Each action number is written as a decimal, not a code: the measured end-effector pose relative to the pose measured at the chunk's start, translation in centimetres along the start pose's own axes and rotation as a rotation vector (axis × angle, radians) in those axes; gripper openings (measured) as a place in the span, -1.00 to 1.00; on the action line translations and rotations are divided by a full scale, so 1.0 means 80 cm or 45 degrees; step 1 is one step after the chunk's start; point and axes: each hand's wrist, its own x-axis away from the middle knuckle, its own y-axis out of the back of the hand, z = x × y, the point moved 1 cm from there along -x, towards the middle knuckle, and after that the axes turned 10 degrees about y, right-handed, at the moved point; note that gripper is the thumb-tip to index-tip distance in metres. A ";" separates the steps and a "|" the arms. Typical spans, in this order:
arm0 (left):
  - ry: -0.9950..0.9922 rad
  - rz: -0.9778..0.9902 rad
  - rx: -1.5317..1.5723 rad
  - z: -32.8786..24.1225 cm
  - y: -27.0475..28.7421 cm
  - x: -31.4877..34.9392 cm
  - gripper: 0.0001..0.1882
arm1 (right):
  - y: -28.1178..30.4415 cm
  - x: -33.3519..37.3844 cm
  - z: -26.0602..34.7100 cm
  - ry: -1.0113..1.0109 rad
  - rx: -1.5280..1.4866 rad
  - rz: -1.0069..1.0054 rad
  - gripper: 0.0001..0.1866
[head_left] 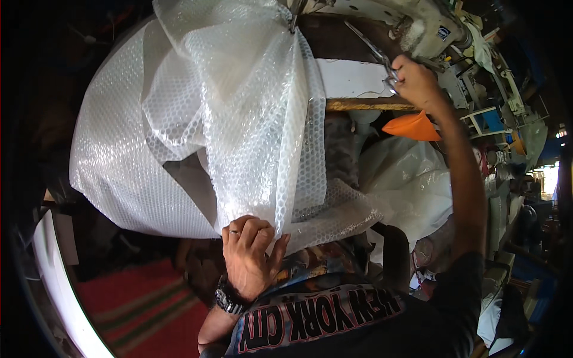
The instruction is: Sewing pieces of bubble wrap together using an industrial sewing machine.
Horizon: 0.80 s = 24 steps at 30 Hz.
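Observation:
A large sheet of clear bubble wrap (245, 113) drapes from the sewing machine at the top down toward my lap. My left hand (249, 253), with a ring and a dark wristwatch, is closed on its near edge, the fingers curled over the folded plastic. Off to the right, my right hand (416, 83) grips metal scissors (376, 51) by the handles. The blades point up and to the left, over the table and apart from the bubble wrap. The upper end of the wrap reaches the machine's needle area (294, 15).
A sewing machine (427, 33) stands at the top right on a table with a worn wooden edge (370, 105). An orange piece of cloth (412, 126) hangs below my right wrist. More clear plastic (412, 179) is heaped on the right. A red striped mat (137, 304) lies at lower left.

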 end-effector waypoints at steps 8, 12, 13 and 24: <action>-0.128 -0.167 -0.026 0.008 0.006 0.010 -0.57 | 0.036 0.068 -0.047 -0.241 -0.792 0.537 -0.87; -0.158 -0.184 0.008 0.015 0.000 0.012 -0.53 | 0.049 0.131 -0.022 -0.228 -0.629 0.566 -0.68; -0.170 -0.187 -0.004 0.017 -0.001 0.012 -0.53 | 0.057 0.157 -0.010 -0.178 -0.543 0.594 -0.60; -0.156 -0.152 -0.065 0.025 -0.013 0.021 -0.47 | 0.046 0.227 0.180 0.211 -0.667 1.595 -0.25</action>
